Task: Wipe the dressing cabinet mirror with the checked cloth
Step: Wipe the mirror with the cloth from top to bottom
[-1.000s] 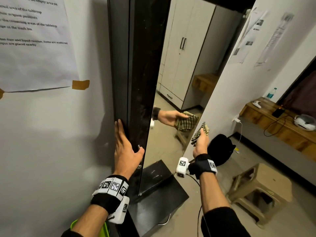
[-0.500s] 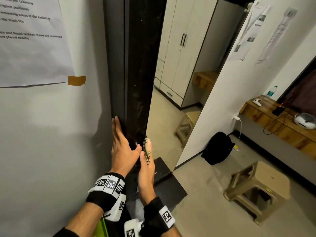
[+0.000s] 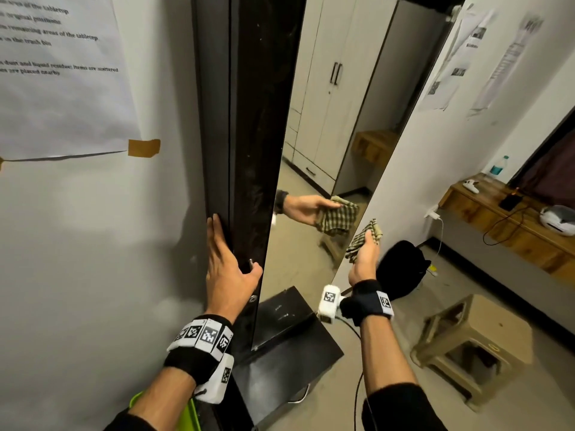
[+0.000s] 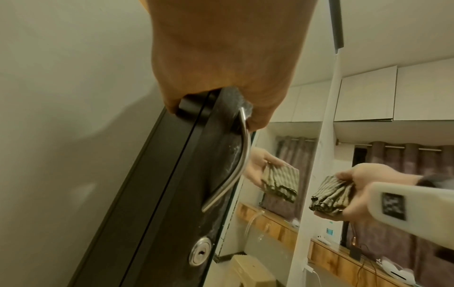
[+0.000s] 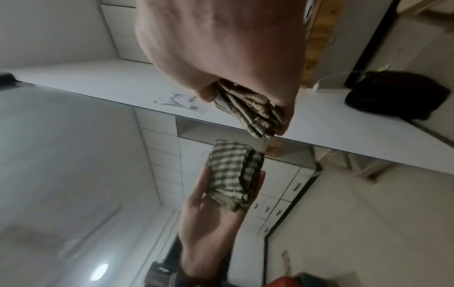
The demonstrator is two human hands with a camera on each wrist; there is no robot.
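The tall mirror [image 3: 326, 135] is the front of a dark cabinet door [image 3: 258, 119] that stands edge-on to me. My left hand [image 3: 228, 265] grips the door's edge, fingers flat along its side and thumb by the metal handle [image 4: 236, 170]. My right hand [image 3: 365, 253] holds the folded checked cloth [image 3: 364, 239] at the mirror's right edge, a short way off the glass. The cloth [image 5: 250, 110] is bunched between thumb and fingers, and its reflection [image 5: 230, 172] shows in the mirror [image 5: 319, 213]. The left wrist view also shows the cloth [image 4: 329, 198].
A round lock [image 4: 200, 252] sits below the handle. A dark ledge [image 3: 289, 353] juts out at the door's foot. A plastic stool [image 3: 476, 340] and a black bag [image 3: 401, 265] are on the floor to the right, below a wooden shelf [image 3: 497, 222]. A taped paper sheet [image 3: 59, 73] hangs on the left wall.
Half a second ago my right hand and the cloth were at the mirror's left edge beside my left hand. They have swept back to the right edge. The left hand has stayed put.
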